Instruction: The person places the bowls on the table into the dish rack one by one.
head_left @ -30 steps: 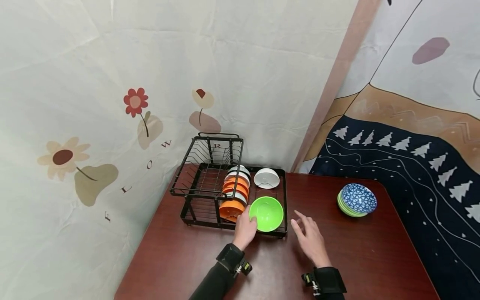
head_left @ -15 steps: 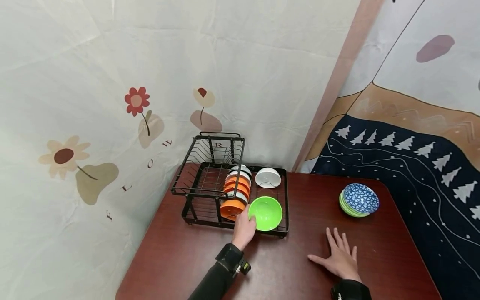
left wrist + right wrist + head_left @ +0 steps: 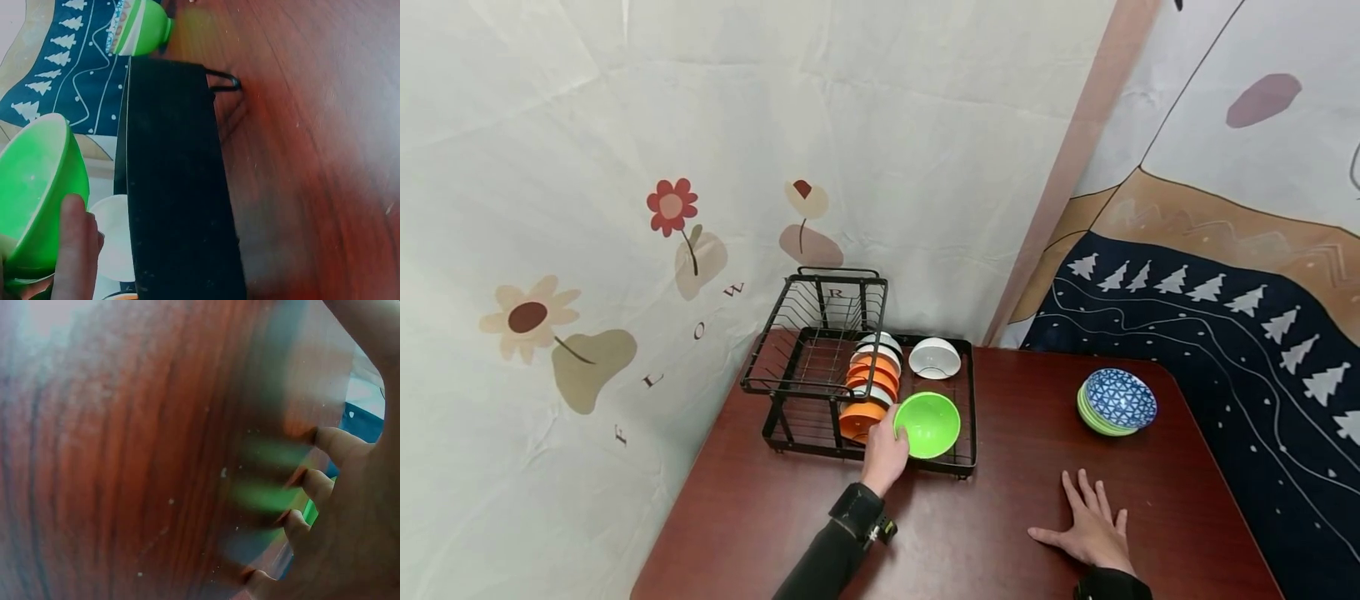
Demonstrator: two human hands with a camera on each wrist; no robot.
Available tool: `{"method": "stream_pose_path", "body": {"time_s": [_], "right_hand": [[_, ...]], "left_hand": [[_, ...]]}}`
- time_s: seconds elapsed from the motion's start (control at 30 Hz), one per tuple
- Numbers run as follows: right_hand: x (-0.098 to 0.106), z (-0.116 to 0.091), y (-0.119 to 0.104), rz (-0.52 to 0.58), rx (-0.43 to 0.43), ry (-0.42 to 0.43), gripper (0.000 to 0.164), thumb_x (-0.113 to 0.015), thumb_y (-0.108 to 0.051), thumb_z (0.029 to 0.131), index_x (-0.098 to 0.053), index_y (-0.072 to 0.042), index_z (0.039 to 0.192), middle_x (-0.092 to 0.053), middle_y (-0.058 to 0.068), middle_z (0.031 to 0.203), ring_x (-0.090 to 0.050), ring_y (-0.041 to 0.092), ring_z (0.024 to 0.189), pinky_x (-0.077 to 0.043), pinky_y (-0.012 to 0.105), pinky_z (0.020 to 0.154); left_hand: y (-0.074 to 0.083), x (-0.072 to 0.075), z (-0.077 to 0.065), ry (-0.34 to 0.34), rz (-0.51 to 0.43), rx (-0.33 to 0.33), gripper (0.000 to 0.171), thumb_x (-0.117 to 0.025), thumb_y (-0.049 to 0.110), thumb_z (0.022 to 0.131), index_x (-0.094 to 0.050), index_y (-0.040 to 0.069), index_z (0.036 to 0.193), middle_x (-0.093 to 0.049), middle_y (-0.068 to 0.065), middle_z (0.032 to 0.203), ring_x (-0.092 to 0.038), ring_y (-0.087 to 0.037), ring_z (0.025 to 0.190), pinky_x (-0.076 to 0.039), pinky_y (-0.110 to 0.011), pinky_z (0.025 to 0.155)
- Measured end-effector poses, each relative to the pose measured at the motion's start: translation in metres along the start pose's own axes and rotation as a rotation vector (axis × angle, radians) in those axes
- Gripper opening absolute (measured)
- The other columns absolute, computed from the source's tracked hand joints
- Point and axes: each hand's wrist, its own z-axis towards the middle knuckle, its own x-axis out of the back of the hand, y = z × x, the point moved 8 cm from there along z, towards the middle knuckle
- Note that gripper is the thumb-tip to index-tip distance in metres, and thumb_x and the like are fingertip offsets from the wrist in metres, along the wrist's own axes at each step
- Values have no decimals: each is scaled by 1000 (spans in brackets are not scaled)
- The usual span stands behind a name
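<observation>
A bright green bowl (image 3: 929, 425) is pinched at its left rim by my left hand (image 3: 884, 455), over the front right part of the black dish rack (image 3: 850, 454). In the left wrist view the green bowl (image 3: 59, 206) tilts above the rack's black edge (image 3: 181, 181), with fingers (image 3: 75, 250) against its outside. My right hand (image 3: 1092, 525) lies with fingers spread on the table, nearest to a stack of bowls (image 3: 1105, 427) topped by a blue-and-white patterned bowl (image 3: 1122, 398). Fingertips (image 3: 297, 524) touch the wood in the right wrist view.
Several orange and white bowls (image 3: 871, 383) stand in a row on the rack's lower level, partly under the upper wire basket (image 3: 812, 333). A white bowl (image 3: 935, 358) sits at the rack's back right. The brown table (image 3: 1000, 542) meets a fabric backdrop (image 3: 925, 167) behind.
My right hand has moved right, away from the rack, and its fingers have spread out on the table. My left hand keeps holding the green bowl in nearly the same place.
</observation>
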Motion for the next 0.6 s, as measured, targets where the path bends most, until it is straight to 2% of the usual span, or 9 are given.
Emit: {"method": "stream_pose_path", "body": {"time_s": [0.1, 0.17, 0.23, 0.33, 0.4, 0.47, 0.6], "right_hand": [[0, 0, -1, -1, -6, -5, 149, -86, -82, 74, -13, 3, 174, 4, 38, 179, 11, 66, 163, 15, 92, 120], [0, -1, -2, 3, -7, -6, 150, -86, -82, 74, -13, 3, 174, 4, 38, 179, 11, 66, 163, 15, 92, 120], [0, -1, -2, 6, -7, -4, 150, -86, -81, 74, -13, 3, 174, 4, 38, 179, 12, 65, 163, 16, 91, 120], [0, -1, -2, 9, -6, -4, 150, -87, -81, 74, -13, 3, 174, 4, 38, 179, 12, 65, 163, 16, 91, 120], [0, -1, -2, 9, -5, -2, 149, -87, -80, 74, -13, 3, 174, 4, 38, 179, 12, 65, 163, 16, 91, 120], [0, -1, -2, 9, -2, -1, 149, -87, -79, 75, -13, 3, 174, 4, 38, 179, 12, 65, 163, 17, 91, 120], [0, 0, -1, 15, 3, 2, 149, -87, -79, 74, -13, 3, 174, 4, 38, 179, 12, 65, 163, 17, 91, 119]], "left_hand": [[9, 1, 8, 40, 57, -87, 41, -62, -1, 98, -72, 12, 135, -81, -17, 122, -79, -39, 109, -68, -56, 90], [21, 3, 14, 52, 97, -142, 46, -61, -6, 94, -72, 14, 135, -79, -13, 122, -78, -38, 108, -67, -56, 91], [39, 5, 22, 55, 171, -210, 52, -62, -9, 89, -70, 13, 136, -75, -11, 120, -77, -34, 99, -68, -51, 84], [84, 14, 31, 34, 294, -289, 57, -65, -12, 85, -68, 9, 138, -67, -13, 117, -71, -30, 81, -66, -44, 70], [110, 18, 37, 18, 420, -327, 57, -70, -12, 85, -67, 6, 138, -64, -14, 116, -67, -27, 73, -63, -38, 63], [130, 18, 43, -12, 531, -338, 55, -76, -9, 87, -66, 5, 139, -63, -15, 120, -68, -28, 75, -62, -37, 63], [142, 6, 63, -51, 715, -350, 55, -83, 1, 93, -61, 12, 142, -60, -13, 128, -70, -27, 90, -62, -33, 68]]}}
